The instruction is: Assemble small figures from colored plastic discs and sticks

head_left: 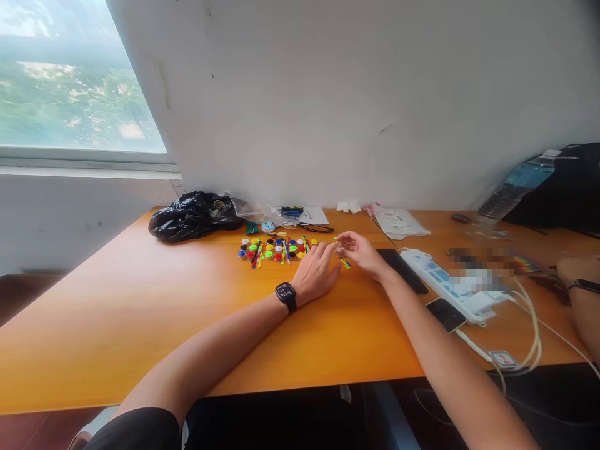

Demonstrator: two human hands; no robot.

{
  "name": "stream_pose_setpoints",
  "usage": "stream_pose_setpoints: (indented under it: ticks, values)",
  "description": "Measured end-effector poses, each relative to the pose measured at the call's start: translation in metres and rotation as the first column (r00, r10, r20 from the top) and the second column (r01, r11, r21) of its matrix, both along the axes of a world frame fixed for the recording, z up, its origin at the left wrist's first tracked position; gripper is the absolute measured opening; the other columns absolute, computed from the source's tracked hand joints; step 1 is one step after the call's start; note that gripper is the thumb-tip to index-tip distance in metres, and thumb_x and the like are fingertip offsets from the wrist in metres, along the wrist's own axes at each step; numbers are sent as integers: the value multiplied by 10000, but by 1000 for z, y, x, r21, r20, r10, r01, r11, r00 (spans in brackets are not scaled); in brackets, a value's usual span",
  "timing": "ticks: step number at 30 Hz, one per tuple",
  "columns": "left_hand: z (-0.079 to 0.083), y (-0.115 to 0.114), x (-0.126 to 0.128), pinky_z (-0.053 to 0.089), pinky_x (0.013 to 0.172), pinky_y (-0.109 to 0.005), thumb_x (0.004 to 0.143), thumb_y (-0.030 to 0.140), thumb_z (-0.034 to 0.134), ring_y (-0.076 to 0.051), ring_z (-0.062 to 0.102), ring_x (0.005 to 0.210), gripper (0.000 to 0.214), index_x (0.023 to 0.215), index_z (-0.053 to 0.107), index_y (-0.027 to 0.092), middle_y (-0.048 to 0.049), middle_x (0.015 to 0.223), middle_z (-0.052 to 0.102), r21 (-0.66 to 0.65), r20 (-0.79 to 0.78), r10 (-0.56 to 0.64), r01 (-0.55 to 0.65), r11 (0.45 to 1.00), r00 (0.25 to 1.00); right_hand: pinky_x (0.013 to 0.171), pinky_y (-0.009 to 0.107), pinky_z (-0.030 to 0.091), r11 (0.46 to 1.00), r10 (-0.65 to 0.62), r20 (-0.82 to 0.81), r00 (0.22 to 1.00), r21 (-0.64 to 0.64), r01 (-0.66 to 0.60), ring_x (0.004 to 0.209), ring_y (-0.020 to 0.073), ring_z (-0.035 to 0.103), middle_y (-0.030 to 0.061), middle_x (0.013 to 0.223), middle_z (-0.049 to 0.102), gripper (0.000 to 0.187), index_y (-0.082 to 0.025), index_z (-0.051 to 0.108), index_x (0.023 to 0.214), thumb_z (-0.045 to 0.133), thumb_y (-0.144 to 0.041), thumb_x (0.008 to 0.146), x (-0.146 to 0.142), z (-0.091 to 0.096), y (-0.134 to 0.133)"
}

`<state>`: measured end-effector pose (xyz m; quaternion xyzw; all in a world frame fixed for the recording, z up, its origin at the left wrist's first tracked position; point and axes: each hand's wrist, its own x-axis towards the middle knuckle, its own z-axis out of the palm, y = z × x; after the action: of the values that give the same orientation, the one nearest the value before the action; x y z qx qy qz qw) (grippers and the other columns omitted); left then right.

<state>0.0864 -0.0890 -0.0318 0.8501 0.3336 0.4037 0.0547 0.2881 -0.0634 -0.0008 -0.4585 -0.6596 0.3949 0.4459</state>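
Note:
My left hand (pixel 316 274), with a black smartwatch (pixel 285 292) on its wrist, reaches past the right end of a row of small paint pots (pixel 269 255). Its fingertips and thumb close around a thin bundle of yellow, green and blue sticks (pixel 345 263). Against the same bundle my right hand (pixel 359 250) pinches with thumb and fingers, which partly hide it. The pots have lids in white, blue, green, red, yellow and black. Similar coloured stick bundles (pixel 285 251) lie across them. The pots nearest my left hand are partly covered by it.
Behind the pots are a black plastic bag (pixel 194 215), papers (pixel 400 223) and small items. At right lie a dark phone (pixel 402 270), a white power strip (pixel 438 281) with cables, another phone (pixel 446 314) and a water bottle (pixel 510 187). Another person's hand (pixel 574 270) is at far right.

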Motion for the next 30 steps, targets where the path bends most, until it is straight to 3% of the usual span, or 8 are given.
stream_pose_setpoints:
  ticks: [6,11,19,24,30]
  values:
    - [-7,10,-1,552,967,-360,1018,222,594,-230,647,1079,269,1286,573,220,-96,1194,623,-112,122,-51,65,992,991,998,370,571,987,118,9,993,-113,-116,1166,282,657,107,1190,689,478,-191,656,1132,821,-507,814,-20,2,-12]
    - [-10,16,-1,541,894,-324,965,141,608,-202,636,983,112,1049,575,207,-57,1013,647,-107,247,-36,64,992,968,872,330,602,994,30,-93,995,-102,-40,1073,260,694,101,1289,625,555,-200,647,1212,843,-508,794,-15,2,-9]
    - [-11,13,1,530,856,-323,906,101,662,-202,634,942,175,1014,591,218,-44,995,645,-55,316,-119,143,988,941,642,261,455,957,219,-46,975,-182,-224,695,156,569,47,860,667,513,-148,695,1011,881,-581,808,-12,2,-10]
    - [-9,11,1,523,866,-313,918,90,632,-196,626,947,158,1008,604,216,-46,995,632,-37,299,-182,202,979,937,550,232,325,936,263,-79,962,-219,-274,594,117,450,1,769,593,584,-171,626,970,910,-645,779,-12,5,-12]
    - [-9,11,1,512,838,-299,916,100,614,-178,601,886,148,1009,588,213,-37,974,611,-71,269,-193,219,973,944,494,213,254,932,293,4,956,-226,-284,531,104,339,-46,685,497,565,-181,610,985,756,-720,899,-9,-1,-8]
